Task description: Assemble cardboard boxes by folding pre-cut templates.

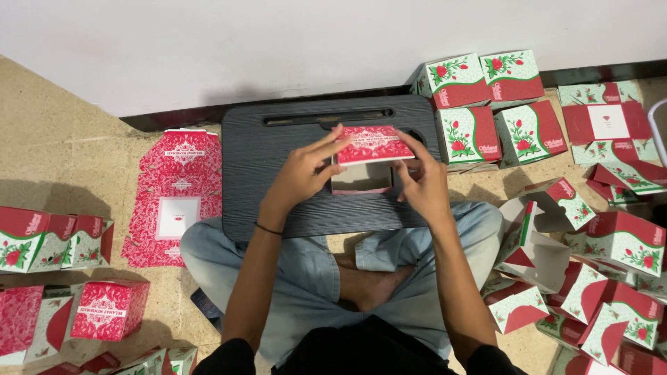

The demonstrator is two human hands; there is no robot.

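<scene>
I sit cross-legged with a black lap table [278, 167] over my knees. On it stands a small red patterned cardboard box [367, 158] with its lid flap raised. My left hand [302, 172] holds the box's left side, fingers on the lid's edge. My right hand [422, 179] grips the right side, thumb against the flap. Both hands touch the box.
A stack of flat red box blanks [179, 194] lies on the floor to the left. Several folded red boxes [108, 309] sit at lower left. Several green-and-red rose boxes [486, 104] pile up on the right, some half-folded [535, 243]. A white wall runs behind.
</scene>
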